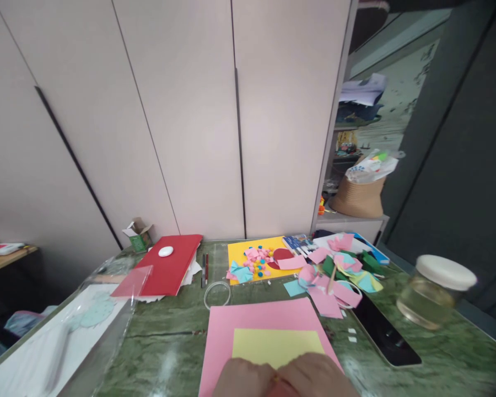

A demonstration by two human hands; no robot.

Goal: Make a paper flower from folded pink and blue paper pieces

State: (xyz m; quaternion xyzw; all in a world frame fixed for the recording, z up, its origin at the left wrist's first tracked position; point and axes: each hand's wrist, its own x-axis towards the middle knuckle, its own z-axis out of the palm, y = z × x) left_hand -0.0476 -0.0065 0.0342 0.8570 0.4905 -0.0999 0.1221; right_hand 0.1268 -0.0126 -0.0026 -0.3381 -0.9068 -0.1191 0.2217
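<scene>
My left hand [242,379] and my right hand [316,376] meet at the bottom edge, knuckles up and fingers curled in. They rest on a yellow paper [275,344] that lies on a larger pink sheet [258,320]. Something small and reddish shows between the two hands, too hidden to name. Most of both hands is cut off by the frame.
On the green marble table [165,342]: a clear tape ring [217,293], a red folder [169,270] with a white oval on it, two pens [205,269], a yellow sheet with small pieces [256,259], a heap of coloured paper scraps [339,275], a black tablet [384,333], a lidded glass jar [434,292], plastic sleeves [78,325] at left.
</scene>
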